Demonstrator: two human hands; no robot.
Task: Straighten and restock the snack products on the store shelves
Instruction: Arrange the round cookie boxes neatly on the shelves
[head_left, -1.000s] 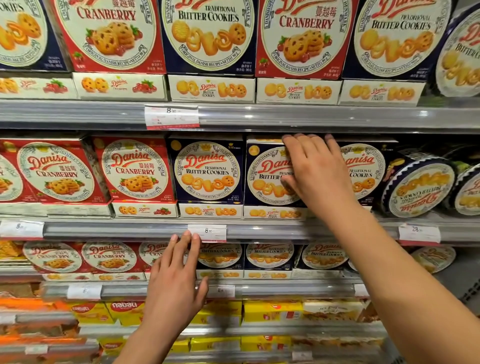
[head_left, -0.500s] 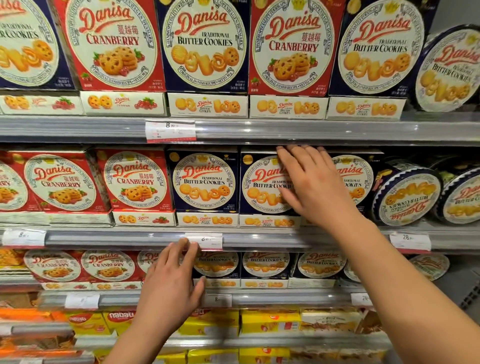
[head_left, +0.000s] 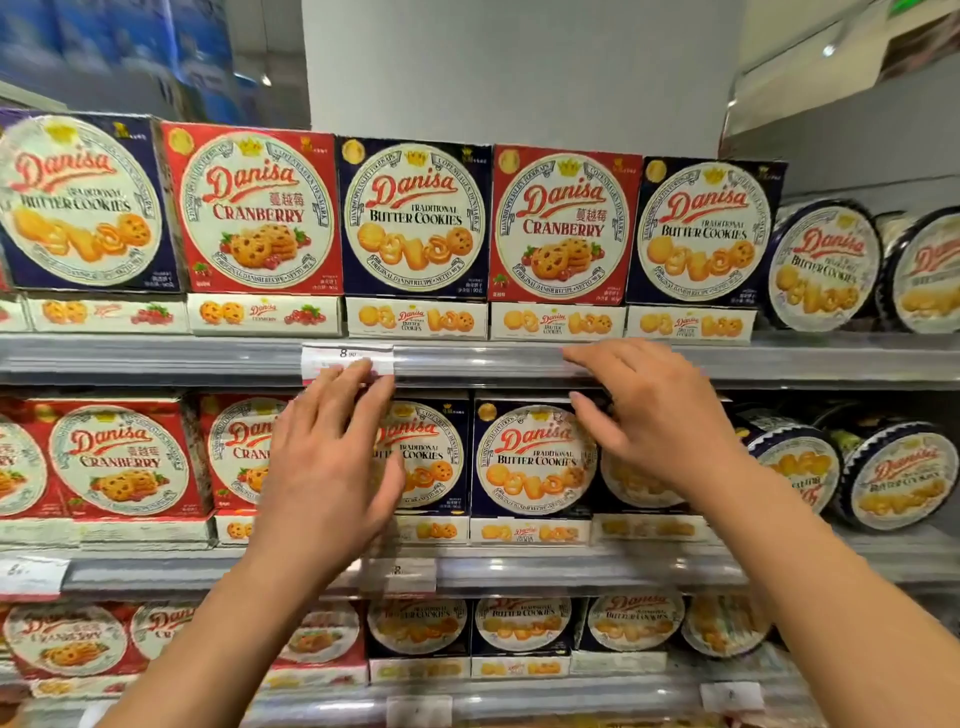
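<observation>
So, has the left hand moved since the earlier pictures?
Yes. The left hand went up: before, its fingertips reached the price rail under the middle shelf; now they touch the price tag on the rail above that shelf.

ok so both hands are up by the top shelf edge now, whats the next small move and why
Probably lift the right hand to the red cranberry box on the top shelf and square it up: it looks slightly tilted against the blue butter cookies box beside it. Both hands are open and empty, the left hand near the price tag, so nothing needs putting down first.
</observation>
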